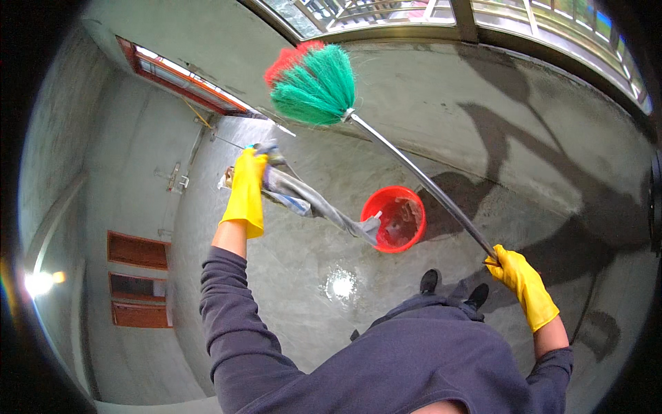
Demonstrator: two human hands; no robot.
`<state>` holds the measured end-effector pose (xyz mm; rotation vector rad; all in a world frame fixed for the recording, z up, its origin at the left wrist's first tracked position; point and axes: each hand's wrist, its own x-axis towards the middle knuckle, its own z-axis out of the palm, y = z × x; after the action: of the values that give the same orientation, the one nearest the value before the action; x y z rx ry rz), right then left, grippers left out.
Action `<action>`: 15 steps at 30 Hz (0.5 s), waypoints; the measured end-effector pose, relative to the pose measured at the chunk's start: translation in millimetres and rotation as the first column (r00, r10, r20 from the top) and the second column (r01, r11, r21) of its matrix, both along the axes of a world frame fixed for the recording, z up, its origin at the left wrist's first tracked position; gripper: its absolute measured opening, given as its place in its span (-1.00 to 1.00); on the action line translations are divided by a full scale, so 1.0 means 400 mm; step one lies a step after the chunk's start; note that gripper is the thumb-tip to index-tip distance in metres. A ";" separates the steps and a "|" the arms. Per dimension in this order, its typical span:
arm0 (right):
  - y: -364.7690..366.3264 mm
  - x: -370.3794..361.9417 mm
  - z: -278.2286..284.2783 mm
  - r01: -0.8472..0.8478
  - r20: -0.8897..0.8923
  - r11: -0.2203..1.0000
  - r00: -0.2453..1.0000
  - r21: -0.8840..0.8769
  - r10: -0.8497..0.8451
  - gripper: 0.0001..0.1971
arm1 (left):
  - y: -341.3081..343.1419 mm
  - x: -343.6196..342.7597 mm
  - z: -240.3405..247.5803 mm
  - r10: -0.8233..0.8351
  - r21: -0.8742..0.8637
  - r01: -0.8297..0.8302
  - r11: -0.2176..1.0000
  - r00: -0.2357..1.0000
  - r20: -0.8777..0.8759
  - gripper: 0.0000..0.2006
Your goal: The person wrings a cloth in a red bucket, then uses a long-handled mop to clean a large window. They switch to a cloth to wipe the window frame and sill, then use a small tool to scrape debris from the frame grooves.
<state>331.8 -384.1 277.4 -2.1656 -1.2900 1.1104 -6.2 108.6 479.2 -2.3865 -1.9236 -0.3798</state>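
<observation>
My right hand [518,279], in a yellow rubber glove, is closed round the lower end of a long metal pole. At the raised far end of this long-handled brush [323,84] is a round head of green and red bristles. My left hand [248,190], gloved in yellow too, is raised and grips a grey striped cloth [303,193]. The cloth hangs twisted to the right, its lower end overlapping the left rim of a red bucket [373,204] in this view; whether it touches I cannot tell. Murky liquid shows inside the bucket.
Bare grey concrete floor [289,269] and walls surround me, with a wet-looking sheen. Windows with metal frames [386,33] run along the top. An orange-framed opening [186,79] and brown wall recesses [138,250] are at left. My dark shoes [429,281] stand near the bucket.
</observation>
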 end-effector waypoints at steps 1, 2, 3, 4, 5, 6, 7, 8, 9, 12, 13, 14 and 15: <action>-0.005 0.001 -0.013 -0.005 0.014 1.000 1.000 0.024 0.005 -0.77 | 0.033 -0.030 0.000 0.069 0.094 -0.068 0.993 0.998 -0.007 -0.59; -0.009 0.001 -0.034 -0.022 0.024 0.998 1.000 0.052 0.020 -0.78 | 0.069 -0.083 -0.004 0.150 0.192 -0.145 0.971 0.989 -0.010 -0.58; -0.010 -0.001 -0.044 -0.048 0.028 0.996 0.999 0.081 0.046 -0.77 | 0.100 -0.159 0.002 0.157 0.042 -0.174 0.984 0.953 0.259 -0.58; -0.008 -0.004 -0.041 -0.068 0.008 0.994 0.998 0.083 0.067 -0.77 | 0.117 -0.247 0.016 0.195 -0.103 -0.166 0.981 0.843 0.501 -0.58; -0.004 -0.006 -0.035 -0.075 -0.006 0.994 0.997 0.080 0.076 -0.77 | 0.120 -0.289 0.022 0.246 -0.239 -0.104 0.965 0.667 0.704 -0.58; -0.002 -0.005 -0.033 -0.050 -0.002 0.997 0.999 0.064 0.051 -0.77 | 0.117 -0.246 0.014 0.222 -0.257 -0.026 0.966 0.588 0.777 -0.59; -0.008 0.002 -0.043 -0.032 0.040 0.994 0.999 0.102 0.028 -0.77 | 0.100 -0.160 0.018 0.197 -0.267 0.072 0.961 0.499 0.844 -0.59; -0.014 0.006 -0.064 -0.040 0.071 0.988 0.997 0.150 0.030 -0.77 | 0.073 -0.115 0.037 0.185 -0.262 0.141 0.955 0.408 0.894 -0.60; -0.014 0.000 -0.076 -0.074 0.090 0.977 0.994 0.201 0.057 -0.76 | 0.056 -0.126 0.054 0.126 -0.197 0.202 0.959 0.319 0.940 -0.63; 0.005 0.006 -0.073 -0.014 0.032 0.999 0.999 0.033 0.013 -0.75 | -0.032 -0.037 0.107 0.080 -0.189 0.461 0.867 0.245 0.966 -0.67; 0.008 0.005 -0.084 -0.019 0.019 1.000 1.000 0.019 0.018 -0.76 | -0.022 -0.047 0.113 0.135 -0.229 0.434 0.871 0.235 0.963 -0.68; 0.009 0.002 -0.103 -0.021 0.006 1.000 1.000 0.006 0.021 -0.75 | 0.010 -0.061 0.106 0.116 -0.194 0.455 0.869 0.192 0.974 -0.68; 0.016 0.001 -0.093 -0.022 -0.005 1.000 1.000 -0.012 0.022 -0.75 | 0.021 -0.049 0.104 0.101 -0.160 0.476 0.865 0.148 0.984 -0.68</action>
<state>332.3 -377.7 240.0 -2.1609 -1.3114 1.1338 -25.9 117.1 520.8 -3.0006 -2.0899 -2.3620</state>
